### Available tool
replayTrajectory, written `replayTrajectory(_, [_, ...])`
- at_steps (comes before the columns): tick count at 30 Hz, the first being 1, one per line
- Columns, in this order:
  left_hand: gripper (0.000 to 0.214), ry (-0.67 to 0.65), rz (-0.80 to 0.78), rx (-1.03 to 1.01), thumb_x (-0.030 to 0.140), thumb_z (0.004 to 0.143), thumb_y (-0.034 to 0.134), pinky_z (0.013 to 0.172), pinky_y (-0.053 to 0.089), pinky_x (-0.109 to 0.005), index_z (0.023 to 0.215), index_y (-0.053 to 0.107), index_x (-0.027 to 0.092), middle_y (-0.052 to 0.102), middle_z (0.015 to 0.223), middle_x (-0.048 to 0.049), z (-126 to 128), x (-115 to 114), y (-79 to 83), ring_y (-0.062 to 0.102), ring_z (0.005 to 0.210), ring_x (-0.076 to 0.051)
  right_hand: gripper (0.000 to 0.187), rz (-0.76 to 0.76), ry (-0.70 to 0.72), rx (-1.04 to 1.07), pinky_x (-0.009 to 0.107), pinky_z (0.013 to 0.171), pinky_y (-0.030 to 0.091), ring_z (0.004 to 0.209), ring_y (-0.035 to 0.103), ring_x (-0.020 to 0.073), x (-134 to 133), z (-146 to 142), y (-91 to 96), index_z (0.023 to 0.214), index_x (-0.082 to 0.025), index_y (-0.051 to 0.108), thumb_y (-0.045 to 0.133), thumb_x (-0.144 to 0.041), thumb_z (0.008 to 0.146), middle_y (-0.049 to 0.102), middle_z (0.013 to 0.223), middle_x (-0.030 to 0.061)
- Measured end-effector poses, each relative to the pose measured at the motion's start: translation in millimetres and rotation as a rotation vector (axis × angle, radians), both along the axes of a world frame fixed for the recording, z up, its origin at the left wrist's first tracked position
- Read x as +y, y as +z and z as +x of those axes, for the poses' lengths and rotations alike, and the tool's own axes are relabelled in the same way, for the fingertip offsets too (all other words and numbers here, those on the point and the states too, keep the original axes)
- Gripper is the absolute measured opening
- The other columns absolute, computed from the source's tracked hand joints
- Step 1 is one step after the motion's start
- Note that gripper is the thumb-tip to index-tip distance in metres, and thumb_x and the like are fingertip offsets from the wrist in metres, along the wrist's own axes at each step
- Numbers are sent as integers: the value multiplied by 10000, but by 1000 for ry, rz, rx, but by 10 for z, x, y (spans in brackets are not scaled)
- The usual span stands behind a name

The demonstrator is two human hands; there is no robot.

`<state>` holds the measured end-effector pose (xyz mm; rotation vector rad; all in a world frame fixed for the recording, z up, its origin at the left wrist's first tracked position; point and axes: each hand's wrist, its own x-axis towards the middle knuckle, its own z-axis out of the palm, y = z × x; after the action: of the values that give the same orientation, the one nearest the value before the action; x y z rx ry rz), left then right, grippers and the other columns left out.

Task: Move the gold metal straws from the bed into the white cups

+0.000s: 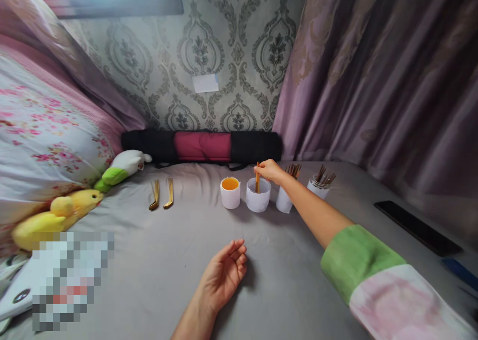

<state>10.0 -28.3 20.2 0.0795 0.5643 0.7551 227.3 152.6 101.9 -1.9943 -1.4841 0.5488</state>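
My right hand (270,170) pinches a brown chopstick (257,184) near its top. The chopstick stands upright with its lower end inside a white-wrapped cup (258,201); I cannot tell whether it is one or a pair. To the left is another white-wrapped cup (230,197) with an orange inside. Partly behind my right forearm, a taller white-wrapped container (284,199) holds several brown sticks, and a white-wrapped jar (318,186) beyond it holds more. My left hand (226,274) rests palm up on the grey sheet, fingers loosely curled and apart, holding nothing.
Two groups of slim gold utensils (155,194) lie on the grey sheet (164,265) at left. A black and red rolled bag (203,146) lies along the wall. Plush toys (56,225) and a white device (18,292) are at left, a black phone (416,226) at right.
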Motion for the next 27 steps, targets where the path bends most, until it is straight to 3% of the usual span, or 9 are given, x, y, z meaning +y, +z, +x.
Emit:
replayTrajectory(10, [140,-8,30,-17,177,782,526,517,444,-183,877,581,91,618,752,-53,4,6,-35,555,577,-74,270,-3,-60,-54,173,410,335,386,439,53,-90,-20,46,731,-142,676,531,-370,741,576,549,9])
replayTrajectory(20, [143,1,22,-11,179,774,537,526,442,-185,871,582,84,616,746,-55,13,-2,-15,555,582,-83,258,-14,-52,-126,182,516,376,542,555,99,-139,64,30,651,-144,663,522,-338,746,601,561,34])
replayTrajectory(27, [130,10,21,-6,168,773,531,519,436,-183,862,579,86,615,735,-57,13,-25,25,549,566,-78,222,6,-52,-181,184,501,354,528,548,104,-308,21,84,630,-134,645,495,-238,756,592,539,41])
